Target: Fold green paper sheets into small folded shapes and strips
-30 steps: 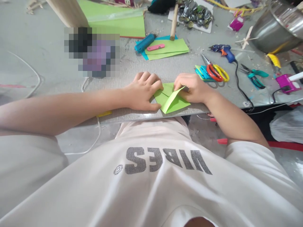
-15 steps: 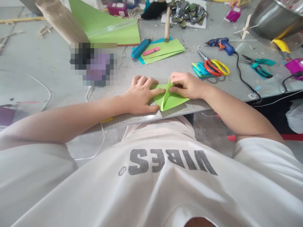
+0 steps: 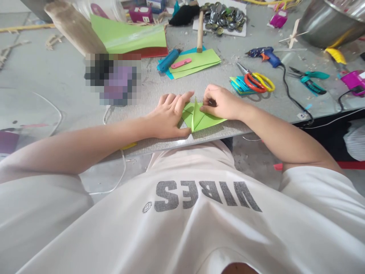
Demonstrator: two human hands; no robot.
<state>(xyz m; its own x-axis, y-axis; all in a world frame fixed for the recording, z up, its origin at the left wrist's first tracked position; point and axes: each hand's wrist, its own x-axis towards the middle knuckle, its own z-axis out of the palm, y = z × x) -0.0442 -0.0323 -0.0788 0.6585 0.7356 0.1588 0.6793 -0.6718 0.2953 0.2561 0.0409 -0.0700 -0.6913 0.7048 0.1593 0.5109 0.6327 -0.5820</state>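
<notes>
While the left hand [image 3: 168, 118] lay spread against green paper [image 3: 208, 120] mid-frame, the right hand [image 3: 221, 103] curled by the paper's raised flap [image 3: 195, 115], grip unclear; folding seemed underway, calling for a flattening press

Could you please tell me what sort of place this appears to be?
Probably a craft workspace: a glue gun, scissors and pliers lie on the table, near the green paper at the person's hands.
</notes>
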